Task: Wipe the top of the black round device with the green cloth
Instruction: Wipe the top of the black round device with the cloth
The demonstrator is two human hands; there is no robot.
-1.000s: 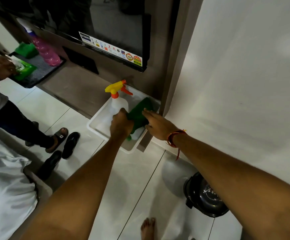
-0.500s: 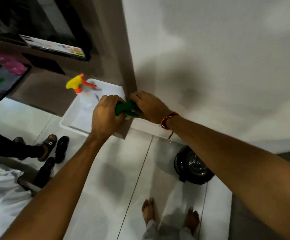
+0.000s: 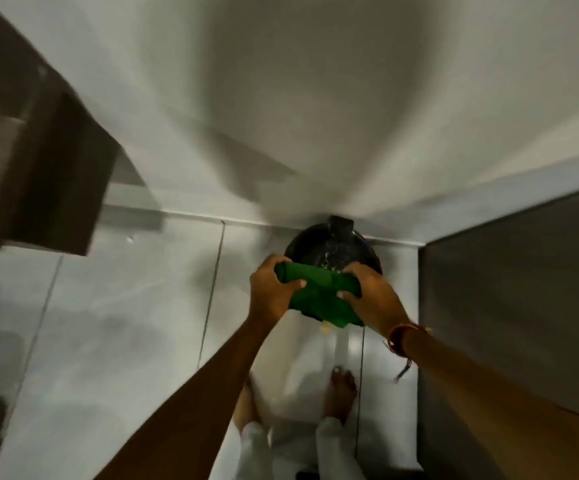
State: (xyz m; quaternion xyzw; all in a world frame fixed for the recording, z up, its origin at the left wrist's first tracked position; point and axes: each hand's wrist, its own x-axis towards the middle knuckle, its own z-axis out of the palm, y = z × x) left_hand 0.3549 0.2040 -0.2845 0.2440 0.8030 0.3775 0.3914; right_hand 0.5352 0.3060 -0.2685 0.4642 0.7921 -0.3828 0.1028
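Observation:
The black round device sits on the floor against the white wall, straight ahead of me. A folded green cloth is stretched between both hands above the device's near half and hides that part of its top. My left hand grips the cloth's left end and my right hand, with a red thread at the wrist, grips its right end. I cannot tell whether the cloth touches the device. The frame is blurred by motion.
A brown cabinet juts out at the left. A dark grey panel stands at the right, close to the device. My bare feet are on the white tiled floor below the hands. Dark shapes lie at the left edge.
Both hands carried the green cloth from the white tray on the left over to the black device. My view swung right and down; the tray and spray bottle are out of sight.

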